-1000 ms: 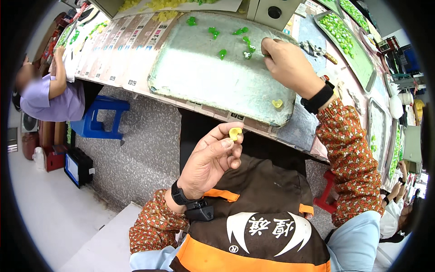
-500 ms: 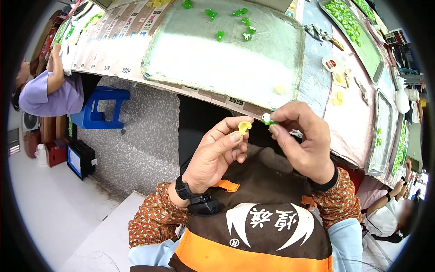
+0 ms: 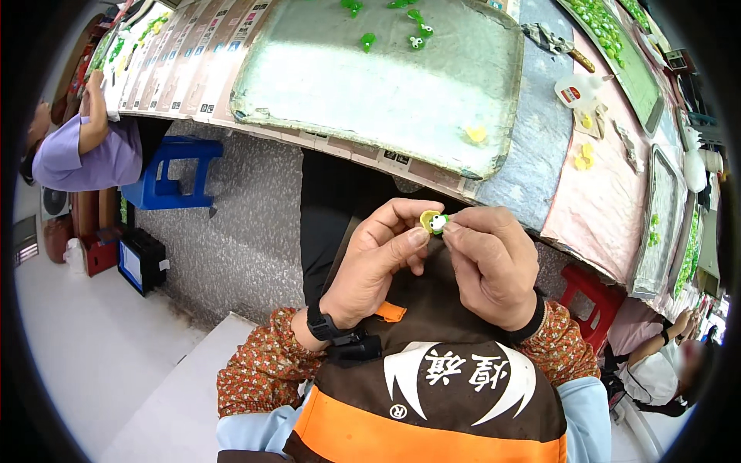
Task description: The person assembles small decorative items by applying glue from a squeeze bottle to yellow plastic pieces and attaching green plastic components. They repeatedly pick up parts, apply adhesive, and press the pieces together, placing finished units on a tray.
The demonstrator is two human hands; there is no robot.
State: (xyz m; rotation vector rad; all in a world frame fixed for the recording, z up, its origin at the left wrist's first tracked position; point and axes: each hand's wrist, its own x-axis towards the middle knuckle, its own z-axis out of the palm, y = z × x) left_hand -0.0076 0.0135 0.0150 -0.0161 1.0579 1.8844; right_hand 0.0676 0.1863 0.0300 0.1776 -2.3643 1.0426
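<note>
Over my lap, my left hand (image 3: pixel 374 262) pinches a small yellow cup-like piece (image 3: pixel 425 219) between thumb and fingertips. My right hand (image 3: pixel 495 266) grips a tiny green figure (image 3: pixel 438 224) with a white front and dark eye dots. The figure's white end is against the yellow piece or just in front of it; contact cannot be made out for certain. My right fingers cover part of the green body. Beyond my hands lies a shallow tray (image 3: pixel 340 108) holding several similar green figures (image 3: pixel 417 37) and a yellow piece (image 3: pixel 475 133).
Right of the tray are a white bottle (image 3: pixel 573 92), a tool with a brown handle (image 3: pixel 567 52) and yellow pieces (image 3: pixel 584 157). More trays (image 3: pixel 652 231) line the right side. A blue stool (image 3: pixel 174 174) and a co-worker (image 3: pixel 96 154) are at left, a red stool (image 3: pixel 590 301) at right.
My right hand has moved left and slightly down, bringing the green figure to the yellow piece. My left hand has shifted slightly right. The whole view has also shifted a little.
</note>
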